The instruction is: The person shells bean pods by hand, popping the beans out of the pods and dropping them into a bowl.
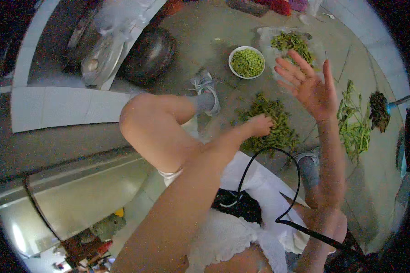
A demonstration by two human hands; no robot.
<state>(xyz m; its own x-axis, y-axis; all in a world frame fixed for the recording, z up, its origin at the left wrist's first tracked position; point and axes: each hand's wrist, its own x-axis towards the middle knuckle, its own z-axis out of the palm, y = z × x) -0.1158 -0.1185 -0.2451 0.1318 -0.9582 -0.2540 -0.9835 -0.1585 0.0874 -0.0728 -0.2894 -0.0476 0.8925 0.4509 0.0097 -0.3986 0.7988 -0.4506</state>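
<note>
My left hand (261, 125) reaches into a heap of green bean pods (276, 134) on the floor. Its fingers are curled down among the pods, and whether they grip one is hidden. To the right, my right hand (309, 87) is raised with the palm up and the fingers spread, holding nothing. Beyond the heap stands a white bowl (230, 68) full of shelled green beans (247, 63). Farther back, partly behind my right fingertips, green pods or husks (290, 42) lie on a clear plastic bag (264, 37).
Pulled green stalks (353, 126) lie to the right, beside a dark mop or broom head (379, 111). A black cable (300, 174) loops across my lap. My shoe (206, 90) is left of the bowl. A dark round vessel (153, 54) stands by the white tiled ledge (68, 105).
</note>
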